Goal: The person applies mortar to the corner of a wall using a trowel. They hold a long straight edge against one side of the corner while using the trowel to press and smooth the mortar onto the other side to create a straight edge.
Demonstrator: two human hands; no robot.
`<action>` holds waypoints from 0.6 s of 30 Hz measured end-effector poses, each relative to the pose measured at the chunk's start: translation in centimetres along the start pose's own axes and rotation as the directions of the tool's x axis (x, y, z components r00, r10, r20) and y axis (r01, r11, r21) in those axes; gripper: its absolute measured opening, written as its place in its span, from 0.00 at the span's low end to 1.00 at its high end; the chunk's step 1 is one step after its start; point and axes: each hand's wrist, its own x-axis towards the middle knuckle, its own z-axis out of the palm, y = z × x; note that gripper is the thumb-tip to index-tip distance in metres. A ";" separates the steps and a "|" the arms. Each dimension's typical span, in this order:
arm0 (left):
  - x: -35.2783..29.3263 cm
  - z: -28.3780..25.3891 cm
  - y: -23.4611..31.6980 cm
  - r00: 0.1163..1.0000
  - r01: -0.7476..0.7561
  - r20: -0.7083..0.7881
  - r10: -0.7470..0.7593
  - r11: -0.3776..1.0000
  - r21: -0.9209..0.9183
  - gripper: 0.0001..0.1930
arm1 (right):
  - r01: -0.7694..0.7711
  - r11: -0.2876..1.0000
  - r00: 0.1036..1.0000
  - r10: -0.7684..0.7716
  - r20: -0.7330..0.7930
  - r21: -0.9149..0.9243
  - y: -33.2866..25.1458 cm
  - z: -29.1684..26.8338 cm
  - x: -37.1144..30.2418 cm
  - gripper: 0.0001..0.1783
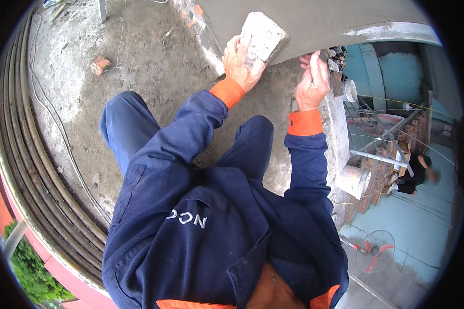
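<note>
My left hand [240, 66] is closed round the lower left side of a whitish, rough-faced rectangular block [265, 38], smeared with grey. It is held at the lower edge of a smooth grey plastered surface [319, 23], close to its left corner. What the block is made of I cannot tell. Farther right, my right hand [313, 85] is raised beside the same lower edge, its fingers drawn together and partly curled. Anything between those fingers is hidden. Both arms wear dark blue sleeves with orange cuffs.
A broken brick piece [99, 65] and thin wire lie on the rough cement floor [154, 46]. Long pipes [41, 170] curve along the left edge. Beyond the right-hand ledge, lower down, are a white bucket [353, 181], metal poles, a fan [374, 251] and another person [415, 174].
</note>
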 end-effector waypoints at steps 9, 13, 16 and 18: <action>-6.4 -1.5 -9.6 0.964 0.239 0.120 -0.236 0.971 -0.017 0.50 | -0.028 1.000 0.999 0.028 -0.039 -0.004 0.0 -0.1 -0.2 0.23; 0.3 -1.1 -3.4 0.995 0.053 0.083 -0.049 0.998 -0.039 0.48 | 0.000 1.000 0.998 0.000 -0.070 -0.007 -0.3 0.4 0.2 0.22; -2.3 -0.8 -1.8 0.987 -0.105 0.119 0.111 0.993 -0.052 0.45 | 0.008 1.000 0.998 -0.009 -0.068 -0.009 -0.3 0.7 0.2 0.22; -7.8 -1.7 -3.6 0.943 -0.111 0.307 0.126 0.992 -0.065 0.45 | 0.010 1.000 0.998 -0.010 -0.068 -0.006 -0.3 0.6 0.2 0.21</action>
